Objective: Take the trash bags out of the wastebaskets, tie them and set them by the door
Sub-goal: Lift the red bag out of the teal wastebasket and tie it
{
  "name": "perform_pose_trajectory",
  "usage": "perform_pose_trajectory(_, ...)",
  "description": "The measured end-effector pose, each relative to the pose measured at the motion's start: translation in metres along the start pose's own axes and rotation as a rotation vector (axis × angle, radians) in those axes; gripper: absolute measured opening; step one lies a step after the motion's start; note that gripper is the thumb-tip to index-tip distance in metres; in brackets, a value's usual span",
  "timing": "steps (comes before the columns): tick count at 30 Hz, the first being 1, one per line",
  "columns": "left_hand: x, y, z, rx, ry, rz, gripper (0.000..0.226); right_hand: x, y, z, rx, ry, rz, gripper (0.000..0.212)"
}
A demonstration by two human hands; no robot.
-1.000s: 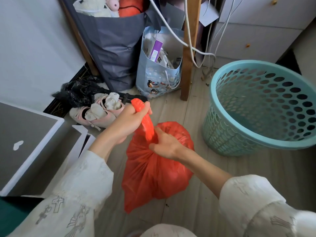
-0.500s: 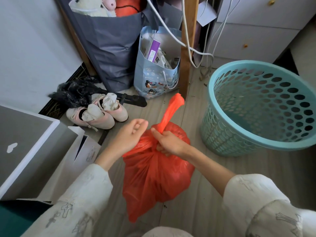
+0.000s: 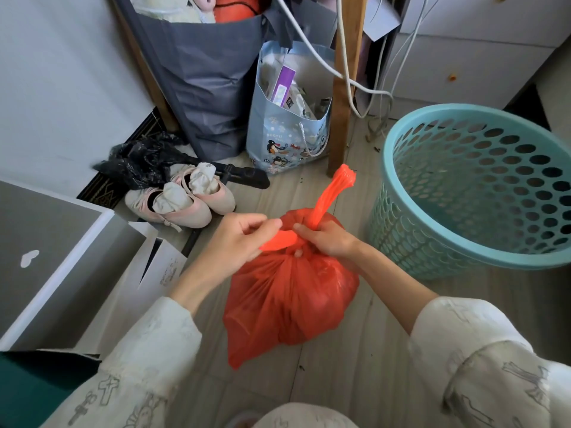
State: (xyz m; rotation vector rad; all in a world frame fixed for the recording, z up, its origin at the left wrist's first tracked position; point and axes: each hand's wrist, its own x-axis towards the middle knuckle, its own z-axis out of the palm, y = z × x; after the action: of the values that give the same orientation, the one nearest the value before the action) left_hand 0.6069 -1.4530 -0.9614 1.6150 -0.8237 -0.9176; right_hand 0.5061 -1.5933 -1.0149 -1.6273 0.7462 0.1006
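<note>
A full red trash bag (image 3: 290, 304) hangs just above the wooden floor in front of me. My right hand (image 3: 324, 240) grips its gathered neck, and one twisted strip of the bag (image 3: 335, 189) sticks up past my fingers. My left hand (image 3: 239, 239) pinches a second red strip (image 3: 279, 242) that runs sideways from the neck. A teal perforated wastebasket (image 3: 482, 189) stands to the right with no bag in it.
A pair of pink shoes (image 3: 182, 196) and a crumpled black plastic bag (image 3: 139, 159) lie at the left. A grey tote (image 3: 200, 72) and a blue gift bag (image 3: 290, 118) lean by a wooden post (image 3: 343, 88). White boxes (image 3: 61, 257) sit near my left arm.
My left hand let go of the long twisted end, came down and took hold of a second strip at the neck. The freed end now stands up on the right.
</note>
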Motion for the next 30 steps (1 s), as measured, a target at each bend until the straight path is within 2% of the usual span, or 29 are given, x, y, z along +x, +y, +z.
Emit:
perform_pose_trajectory(3,-0.001,0.001,0.005,0.105,-0.178,-0.027,0.040,-0.002,0.004,-0.005,0.049,0.024,0.022,0.037)
perform_pose_trajectory(6,0.005,0.004,-0.005,0.227,-0.370,-0.141,0.043,-0.004,0.009,-0.009,0.114,0.009,0.009,0.034)
perform_pose_trajectory(7,0.008,0.000,-0.009,0.257,-0.368,-0.181,0.044,-0.004,0.011,-0.010,0.134,0.004,0.010,0.033)
perform_pose_trajectory(9,0.015,-0.017,-0.014,0.377,-0.239,-0.198,0.043,-0.005,0.014,-0.013,0.158,-0.023,0.009,0.031)
perform_pose_trajectory(11,0.018,-0.034,-0.013,0.455,-0.123,-0.113,0.025,-0.007,0.016,-0.015,0.174,-0.101,-0.010,0.029)
perform_pose_trajectory(13,0.017,-0.044,-0.004,0.480,-0.108,0.001,0.012,-0.009,0.014,-0.020,0.182,-0.209,-0.044,0.031)
perform_pose_trajectory(15,0.017,-0.053,0.006,0.495,-0.115,0.064,0.018,-0.013,0.009,-0.026,0.148,-0.299,-0.056,0.029)
perform_pose_trajectory(18,0.022,-0.065,0.019,0.553,-0.092,0.147,0.024,-0.017,0.005,-0.034,0.097,-0.346,-0.033,0.023)
perform_pose_trajectory(27,0.030,-0.067,0.030,0.646,-0.111,0.218,0.023,-0.029,-0.004,-0.035,-0.114,-0.300,-0.013,0.021)
perform_pose_trajectory(30,0.031,-0.065,0.031,0.637,-0.091,0.232,0.032,-0.029,-0.005,-0.028,-0.161,-0.165,-0.031,0.030)
